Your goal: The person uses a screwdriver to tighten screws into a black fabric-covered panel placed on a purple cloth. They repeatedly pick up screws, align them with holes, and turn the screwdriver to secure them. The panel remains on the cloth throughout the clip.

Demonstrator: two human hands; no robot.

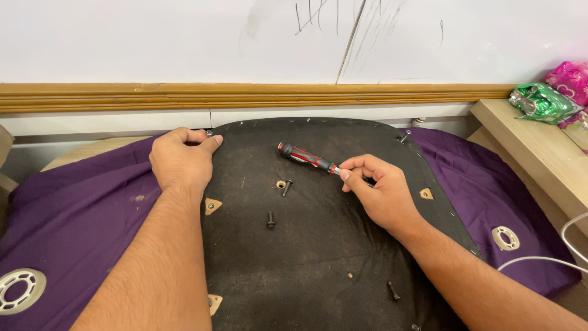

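We list first the purple cloth (73,214), spread wide under everything and running out past the left, right and bottom limits of the view, with a white ring (19,290) lying on it at far left and a second white ring (506,238) at right. On the cloth lies the black seat pad (306,245), underside up, its curved far edge close below the wooden rail (245,97) on the wall and its right edge slanting down toward the second ring; its middle is mostly bare, the widest open stretch we see. At right we note a wooden shelf (539,147) with green and pink packets (551,95) on it, and a white cable (551,260) looping just off the pad's right edge. Our left hand (180,160) is curled over the pad's upper left corner, fingers closed down on the edge. Our right hand (376,190) rests on the pad's upper right part, thumb and forefinger pinched on the metal end of a red and black screwdriver (305,157), which lies flat on the pad, handle pointing up and left. Smallest: loose black bolts (286,187) near the centre beside a small hole, another bolt (393,291) near the lower right, and tan triangular tabs (212,206) along the pad's left and right edges.
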